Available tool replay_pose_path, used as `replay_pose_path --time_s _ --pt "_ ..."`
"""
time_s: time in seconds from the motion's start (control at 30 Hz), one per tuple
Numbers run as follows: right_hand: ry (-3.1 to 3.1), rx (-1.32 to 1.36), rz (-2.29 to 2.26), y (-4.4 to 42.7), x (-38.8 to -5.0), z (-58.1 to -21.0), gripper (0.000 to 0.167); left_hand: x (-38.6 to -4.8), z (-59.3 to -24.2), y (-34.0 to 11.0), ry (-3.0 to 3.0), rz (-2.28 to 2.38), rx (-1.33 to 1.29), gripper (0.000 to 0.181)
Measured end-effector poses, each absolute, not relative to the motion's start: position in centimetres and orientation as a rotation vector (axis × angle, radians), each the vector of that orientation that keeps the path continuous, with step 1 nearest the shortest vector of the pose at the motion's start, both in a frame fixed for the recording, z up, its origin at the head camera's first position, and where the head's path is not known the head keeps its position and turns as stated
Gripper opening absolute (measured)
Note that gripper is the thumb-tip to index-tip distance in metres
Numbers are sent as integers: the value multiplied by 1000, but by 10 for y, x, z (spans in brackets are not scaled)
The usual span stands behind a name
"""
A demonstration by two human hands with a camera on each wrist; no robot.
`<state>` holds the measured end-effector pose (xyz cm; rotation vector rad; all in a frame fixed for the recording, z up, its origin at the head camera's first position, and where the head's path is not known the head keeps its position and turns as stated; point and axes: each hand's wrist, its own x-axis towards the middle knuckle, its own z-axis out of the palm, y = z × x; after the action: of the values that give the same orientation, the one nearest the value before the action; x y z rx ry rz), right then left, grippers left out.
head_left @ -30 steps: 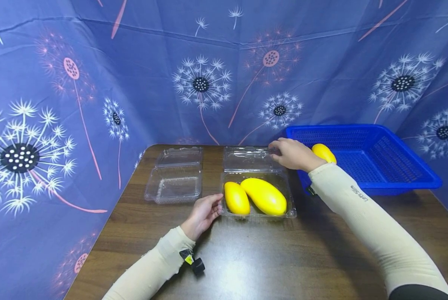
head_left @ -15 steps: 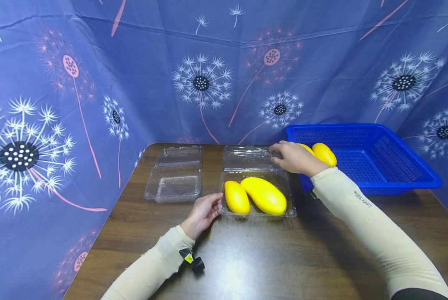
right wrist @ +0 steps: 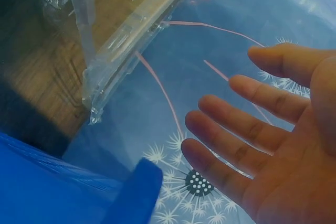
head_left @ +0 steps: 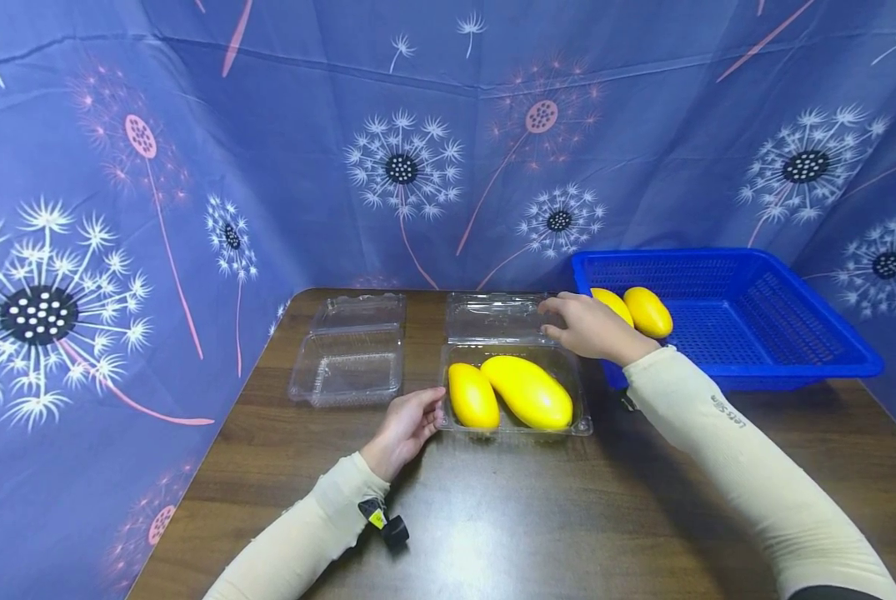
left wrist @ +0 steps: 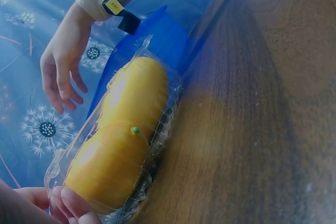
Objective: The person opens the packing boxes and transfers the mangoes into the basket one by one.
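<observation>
Two yellow mangoes, a smaller one (head_left: 473,396) and a larger one (head_left: 528,392), lie in the base of an unlatched clear plastic box (head_left: 583,417), whose lid (head_left: 493,318) lies back behind it. At the box's front left corner, the left hand (head_left: 406,429) pinches the rim; the left wrist view has its fingertips (left wrist: 68,203) on the clear edge. The right hand (head_left: 593,327) hangs over the lid's right side, holding nothing. In the right wrist view its fingers (right wrist: 247,135) are spread and relaxed.
A blue basket (head_left: 808,367) with two more yellow mangoes (head_left: 648,312) at its left end stands on the right. Another clear box (head_left: 346,367) lies unfolded at the left. Behind the wooden table (head_left: 508,517) hangs a patterned blue cloth (head_left: 282,150).
The right hand has moved slightly toward the front and right, and a second mango in the basket has come into view behind it. The left hand and the box stay in place.
</observation>
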<state>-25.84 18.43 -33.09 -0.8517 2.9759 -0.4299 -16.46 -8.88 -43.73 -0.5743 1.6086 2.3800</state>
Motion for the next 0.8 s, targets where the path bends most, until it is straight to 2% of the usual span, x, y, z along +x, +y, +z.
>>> replay_pose_path --time_s 0.8 --pt "2958 -905 -478 179 -240 -343 37 -163 -437 -90 1586 2386 -576 11"
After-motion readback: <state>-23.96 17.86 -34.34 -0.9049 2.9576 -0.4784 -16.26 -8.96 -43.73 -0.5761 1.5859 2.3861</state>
